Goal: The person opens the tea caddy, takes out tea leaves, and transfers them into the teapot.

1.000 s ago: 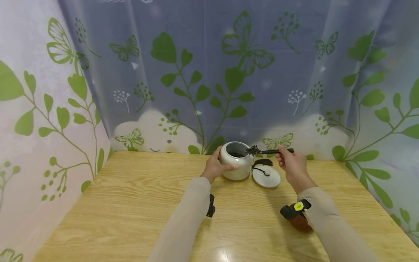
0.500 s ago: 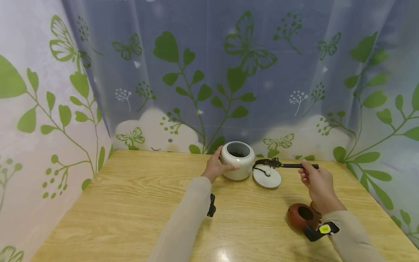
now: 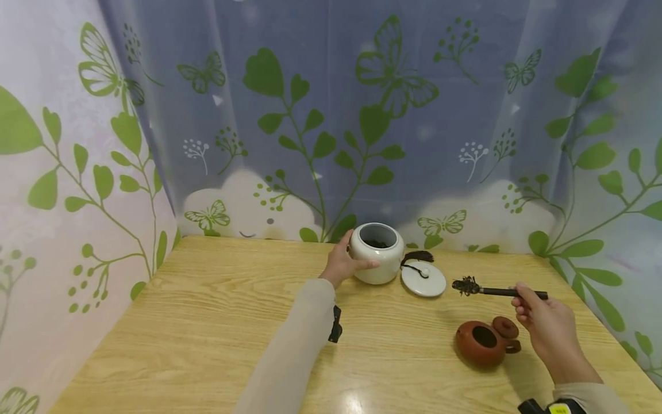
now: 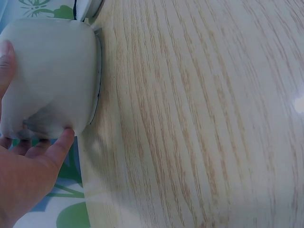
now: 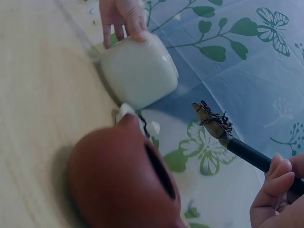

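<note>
My left hand [image 3: 343, 264] grips the side of a white ceramic tea jar [image 3: 380, 269], its thumb across the front. Dark leaves show inside the jar's mouth. Between thumb and fingers, my right hand [image 3: 553, 330] pinches the black handle of a tea scoop [image 3: 499, 292]. Dried tea leaves [image 3: 467, 286] are heaped on the scoop's wooden blade [image 5: 204, 114]. Lidless, a reddish-brown clay teapot [image 3: 477, 348] stands on the table below and left of the right hand, its round opening facing up. The loaded scoop is held above and behind the teapot.
Right of the jar lies its white lid [image 3: 425, 282] with a black tassel [image 3: 420, 256]. A small clay lid [image 3: 505, 327] is by the teapot's handle. The wooden table [image 3: 217, 333] ends at a patterned curtain [image 3: 289, 144] behind the jar.
My right hand has carried the loaded tea scoop away from the jar's mouth, rightward and nearer to me, past the jar lid. The teapot has come into full view. The left hand stays on the jar.
</note>
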### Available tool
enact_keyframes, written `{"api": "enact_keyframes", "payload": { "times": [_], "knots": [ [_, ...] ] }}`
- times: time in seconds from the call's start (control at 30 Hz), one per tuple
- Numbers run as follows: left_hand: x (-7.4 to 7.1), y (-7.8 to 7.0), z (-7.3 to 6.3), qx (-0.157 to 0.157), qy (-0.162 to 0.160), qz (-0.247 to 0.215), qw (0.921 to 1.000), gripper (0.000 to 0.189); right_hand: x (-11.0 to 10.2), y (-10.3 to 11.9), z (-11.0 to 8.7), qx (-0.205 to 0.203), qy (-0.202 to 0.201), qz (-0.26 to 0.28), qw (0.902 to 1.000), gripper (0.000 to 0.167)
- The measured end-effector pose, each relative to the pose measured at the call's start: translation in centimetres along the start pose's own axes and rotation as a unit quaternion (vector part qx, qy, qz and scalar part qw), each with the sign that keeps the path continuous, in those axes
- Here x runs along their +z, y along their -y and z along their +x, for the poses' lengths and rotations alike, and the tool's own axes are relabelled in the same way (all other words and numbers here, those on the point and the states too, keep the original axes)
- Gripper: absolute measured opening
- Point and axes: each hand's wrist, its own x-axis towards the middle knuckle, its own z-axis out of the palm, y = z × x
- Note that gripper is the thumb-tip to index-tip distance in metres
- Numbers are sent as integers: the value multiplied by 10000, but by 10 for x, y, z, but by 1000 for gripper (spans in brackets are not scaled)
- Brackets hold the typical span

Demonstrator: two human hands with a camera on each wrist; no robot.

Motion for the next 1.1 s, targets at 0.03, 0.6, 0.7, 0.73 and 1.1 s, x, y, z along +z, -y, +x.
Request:
{"api": "enact_keyframes", "payload": {
  "times": [0.03, 0.6, 0.7, 0.73, 1.1],
  "knots": [
    [0, 1, 0, 5, -2, 9, 10000, 106, -5, -1, -3, 19, -3, -1, 10000, 23],
    [0, 3, 3, -36, -29, 76, 10000, 107, -54, -14, -34, 817, 42, -133, 9966, 23],
    [0, 4, 3, -44, -6, 58, 10000, 107, -58, -16, -34, 757, 22, -378, 9964, 22],
    [0, 4, 3, -38, 8, 43, 10000, 107, -59, -17, -34, 736, -11, -483, 9961, 22],
    [0, 0, -1, 1, 31, 42, 10000, 105, -60, -16, -34, 443, -342, -1566, 9861, 24]
  ]
}}
